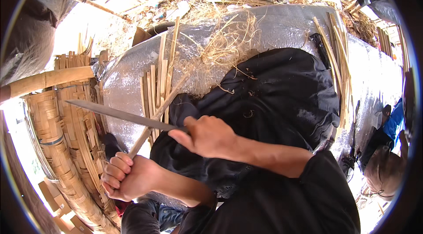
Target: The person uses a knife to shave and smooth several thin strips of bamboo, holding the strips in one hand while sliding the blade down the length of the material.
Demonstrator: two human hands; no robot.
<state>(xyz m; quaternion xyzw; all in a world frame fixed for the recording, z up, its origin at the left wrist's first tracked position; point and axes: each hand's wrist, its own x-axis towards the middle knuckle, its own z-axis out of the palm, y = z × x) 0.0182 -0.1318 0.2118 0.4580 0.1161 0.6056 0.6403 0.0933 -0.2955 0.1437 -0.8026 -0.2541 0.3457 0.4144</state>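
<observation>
My left hand (128, 176) is closed in a fist round the lower end of a thin bamboo strip (176, 89), which slants up and away to the right. My right hand (209, 137) grips the handle of a long knife (110, 112), thumb laid along it. The blade points left and crosses the strip just above my left fist; whether its edge bites into the strip I cannot tell. Beneath both arms a black cloth (273, 88) covers my lap. Past the strip's far end lies a tangle of pale curled shavings (233, 44).
Several cut bamboo strips (164, 73) lie left of the black cloth, more strips (339, 57) to its right, on a shiny grey plastic sheet (282, 24). Woven bamboo pieces (50, 132) stand at the left below a bamboo pole (53, 80). Blue material (393, 119) sits far right.
</observation>
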